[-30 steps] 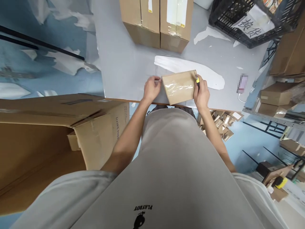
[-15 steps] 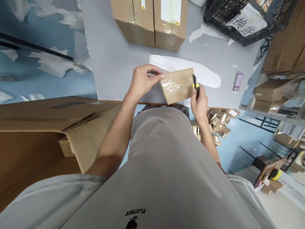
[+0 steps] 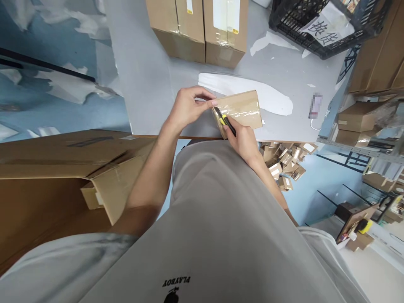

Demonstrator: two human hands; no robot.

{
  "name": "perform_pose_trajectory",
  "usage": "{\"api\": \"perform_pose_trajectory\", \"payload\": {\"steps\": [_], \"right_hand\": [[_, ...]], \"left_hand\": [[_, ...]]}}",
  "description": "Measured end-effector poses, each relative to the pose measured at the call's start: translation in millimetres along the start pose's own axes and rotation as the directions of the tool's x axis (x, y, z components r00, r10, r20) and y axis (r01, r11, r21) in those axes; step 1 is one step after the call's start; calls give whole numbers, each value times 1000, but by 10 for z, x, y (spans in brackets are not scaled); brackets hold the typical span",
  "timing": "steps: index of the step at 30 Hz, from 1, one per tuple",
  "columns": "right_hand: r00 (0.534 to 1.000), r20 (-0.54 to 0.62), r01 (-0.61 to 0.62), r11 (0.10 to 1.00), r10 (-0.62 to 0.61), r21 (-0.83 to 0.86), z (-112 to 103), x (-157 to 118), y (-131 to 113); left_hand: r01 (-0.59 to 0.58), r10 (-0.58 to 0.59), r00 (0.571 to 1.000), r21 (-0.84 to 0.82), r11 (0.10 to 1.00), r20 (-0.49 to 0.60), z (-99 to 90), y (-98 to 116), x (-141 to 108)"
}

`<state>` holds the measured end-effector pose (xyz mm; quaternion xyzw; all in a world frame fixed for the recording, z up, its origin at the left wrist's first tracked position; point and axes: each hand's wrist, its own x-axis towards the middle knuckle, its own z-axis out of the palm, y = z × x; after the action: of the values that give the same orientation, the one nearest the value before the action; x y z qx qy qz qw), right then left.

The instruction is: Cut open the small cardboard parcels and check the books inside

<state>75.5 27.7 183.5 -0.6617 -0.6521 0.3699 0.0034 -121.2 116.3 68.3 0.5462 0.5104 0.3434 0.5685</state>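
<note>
A small brown cardboard box (image 3: 244, 110) with shiny clear tape lies near the front edge of the grey table (image 3: 148, 92), partly over a white patch (image 3: 274, 99). My left hand (image 3: 191, 107) grips the box's upper left corner between thumb and fingers. In my right hand (image 3: 244, 141) is a black and yellow utility knife (image 3: 227, 123), its tip at the box's left end, just below my left fingertips. The underside of the box is hidden.
Two taped cartons (image 3: 186, 44) stand at the table's back, with a black crate (image 3: 315, 35) at the back right. A large open carton (image 3: 120, 185) is at the left. Small boxes (image 3: 285, 162) lie piled on the floor beyond the front edge.
My right hand has moved left with the knife, from the box's right end to its left end. My left hand keeps its hold on the corner.
</note>
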Motion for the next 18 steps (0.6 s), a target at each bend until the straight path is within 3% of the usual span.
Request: {"api": "perform_pose_trajectory", "payload": {"steps": [5, 13, 18], "right_hand": [[999, 33, -20, 998, 22, -64, -35, -43, -58], [987, 32, -152, 974, 160, -168, 199, 14, -269], [966, 58, -229, 935, 253, -271, 167, -68, -401]], "left_hand": [[0, 0, 1000, -11, 1000, -18, 28, 11, -15], [19, -20, 997, -13, 1000, -74, 78, -40, -54], [-7, 8, 993, 12, 1000, -116, 146, -54, -111]]}}
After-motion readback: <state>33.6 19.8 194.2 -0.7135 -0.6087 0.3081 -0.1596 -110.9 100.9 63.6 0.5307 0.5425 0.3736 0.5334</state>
